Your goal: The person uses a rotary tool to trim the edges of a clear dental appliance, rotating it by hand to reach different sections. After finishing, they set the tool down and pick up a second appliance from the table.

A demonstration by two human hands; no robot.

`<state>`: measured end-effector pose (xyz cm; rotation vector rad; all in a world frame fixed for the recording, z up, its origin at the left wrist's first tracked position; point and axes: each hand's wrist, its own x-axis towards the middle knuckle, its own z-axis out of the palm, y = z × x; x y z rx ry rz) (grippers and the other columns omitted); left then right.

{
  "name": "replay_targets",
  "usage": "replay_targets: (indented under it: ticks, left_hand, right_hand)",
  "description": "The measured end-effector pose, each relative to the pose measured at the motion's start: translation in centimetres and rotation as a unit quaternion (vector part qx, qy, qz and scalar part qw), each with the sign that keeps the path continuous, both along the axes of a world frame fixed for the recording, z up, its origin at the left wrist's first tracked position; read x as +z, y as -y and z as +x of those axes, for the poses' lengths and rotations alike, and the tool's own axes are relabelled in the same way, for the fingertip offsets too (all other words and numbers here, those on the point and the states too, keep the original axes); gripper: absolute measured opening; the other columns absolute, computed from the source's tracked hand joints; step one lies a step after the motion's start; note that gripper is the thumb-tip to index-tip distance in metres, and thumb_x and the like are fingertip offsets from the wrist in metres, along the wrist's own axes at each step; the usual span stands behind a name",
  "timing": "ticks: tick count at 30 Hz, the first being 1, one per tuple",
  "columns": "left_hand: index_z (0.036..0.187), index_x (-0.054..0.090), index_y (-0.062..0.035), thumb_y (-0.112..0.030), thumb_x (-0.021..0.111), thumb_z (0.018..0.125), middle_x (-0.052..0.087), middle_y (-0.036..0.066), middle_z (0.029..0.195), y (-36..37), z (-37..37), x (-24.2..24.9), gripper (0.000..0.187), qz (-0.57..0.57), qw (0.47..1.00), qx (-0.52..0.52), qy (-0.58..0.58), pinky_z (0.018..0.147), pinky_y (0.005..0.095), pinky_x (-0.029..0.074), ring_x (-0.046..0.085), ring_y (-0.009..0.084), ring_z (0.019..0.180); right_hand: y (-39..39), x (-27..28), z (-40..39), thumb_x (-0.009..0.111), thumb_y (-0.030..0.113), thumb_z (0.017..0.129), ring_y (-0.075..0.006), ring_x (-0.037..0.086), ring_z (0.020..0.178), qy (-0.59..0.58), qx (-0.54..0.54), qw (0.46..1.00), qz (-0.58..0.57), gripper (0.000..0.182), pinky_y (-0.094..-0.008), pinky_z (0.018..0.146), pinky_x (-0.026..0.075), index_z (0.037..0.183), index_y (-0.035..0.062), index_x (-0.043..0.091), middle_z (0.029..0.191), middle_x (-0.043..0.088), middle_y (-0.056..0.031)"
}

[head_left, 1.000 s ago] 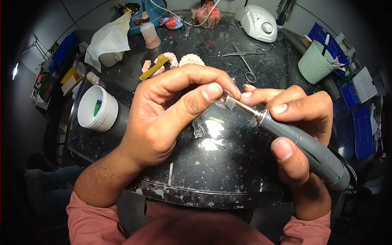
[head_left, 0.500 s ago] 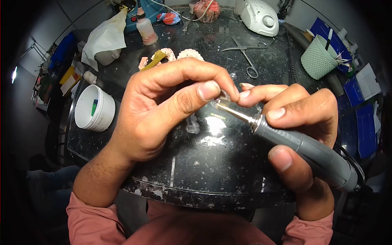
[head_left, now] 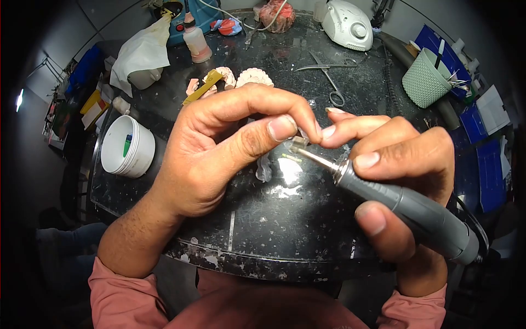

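My left hand (head_left: pixel 219 140) pinches a clear plastic dental aligner (head_left: pixel 264 169) between thumb and index finger. Part of the aligner hangs below the palm, and the rest is hidden behind the fingers. My right hand (head_left: pixel 400 164) is wrapped round a dark grey rotary handpiece (head_left: pixel 405 211) with a cord at its back end. Its slim metal tip (head_left: pixel 320 160) points left, right at the clear plastic by my left thumb. The fingertips of both hands meet just above that tip.
Plaster dental models (head_left: pixel 254 77) and a yellow strip (head_left: pixel 203 88) lie behind my left hand. Scissors (head_left: pixel 329 77) rest farther back, near a white control unit (head_left: pixel 348 26). A white tub (head_left: pixel 129 147) stands left, a green woven basket (head_left: pixel 426 78) right.
The handpiece has tilted slightly, its back end lower. My left hand and the aligner have shifted a little right and down.
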<state>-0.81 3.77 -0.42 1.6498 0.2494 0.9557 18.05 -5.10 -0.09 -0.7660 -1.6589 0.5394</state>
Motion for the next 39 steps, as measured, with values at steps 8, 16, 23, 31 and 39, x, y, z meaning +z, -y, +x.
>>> replay_targets:
  ticks: [8, 16, 23, 31, 39]
  left_hand:
    - [0.091, 0.063, -0.0002, -0.019, 0.055, 0.092, 0.061, 0.008, 0.086, 0.0, 0.0, 0.0, 0.020, -0.001, 1.000, 0.006, -0.003, 0.083, 0.0313, 0.040, 0.053, 0.0179, 0.086]
    - [0.092, 0.062, 0.0001, -0.021, 0.056, 0.092, 0.060, 0.008, 0.087, 0.1, -0.1, 0.2, 0.022, 0.002, 1.000, 0.000, -0.019, 0.084, 0.0310, 0.040, 0.053, 0.0178, 0.087]
    - [0.093, 0.061, 0.0000, -0.019, 0.055, 0.093, 0.060, 0.008, 0.089, 0.2, -0.1, 0.1, 0.020, -0.041, 0.999, -0.018, 0.002, 0.086, 0.0305, 0.039, 0.052, 0.0169, 0.090]
    - [0.096, 0.060, -0.0001, -0.020, 0.055, 0.094, 0.059, 0.008, 0.092, 0.1, -0.1, -0.1, 0.021, -0.060, 0.998, -0.026, 0.009, 0.086, 0.0290, 0.040, 0.053, 0.0151, 0.091]
    - [0.100, 0.059, 0.0015, -0.020, 0.055, 0.094, 0.059, 0.008, 0.094, 0.4, 0.0, -0.1, 0.022, -0.078, 0.997, -0.025, 0.013, 0.085, 0.0275, 0.041, 0.054, 0.0139, 0.090]
  right_hand:
    - [0.1, 0.2, -0.1, 0.072, 0.037, 0.079, -0.0289, 0.060, 0.095, 0.004, -0.012, 1.000, -0.010, 0.041, -0.0530, 0.102, 0.038, 0.095, 0.0079, 0.048, 0.082, 0.055, -0.0086]
    - [0.3, 0.4, 0.0, 0.075, 0.038, 0.074, -0.0289, 0.060, 0.094, -0.026, -0.007, 0.999, -0.032, 0.044, -0.0536, 0.103, 0.036, 0.094, 0.0088, 0.048, 0.080, 0.054, -0.0072]
    - [0.5, 0.6, -0.8, 0.071, 0.036, 0.073, -0.0299, 0.060, 0.094, -0.052, -0.044, 0.997, -0.034, 0.040, -0.0536, 0.103, 0.034, 0.091, 0.0085, 0.049, 0.079, 0.054, -0.0076]
    - [0.1, 0.2, 0.1, 0.070, 0.036, 0.076, -0.0303, 0.061, 0.095, 0.003, -0.004, 1.000, -0.001, 0.041, -0.0557, 0.101, 0.036, 0.097, 0.0090, 0.047, 0.081, 0.054, -0.0076]
    - [-0.2, 0.1, 0.6, 0.070, 0.037, 0.080, -0.0310, 0.062, 0.096, 0.058, -0.008, 0.998, 0.030, 0.042, -0.0556, 0.099, 0.039, 0.099, 0.0093, 0.046, 0.083, 0.055, -0.0087]
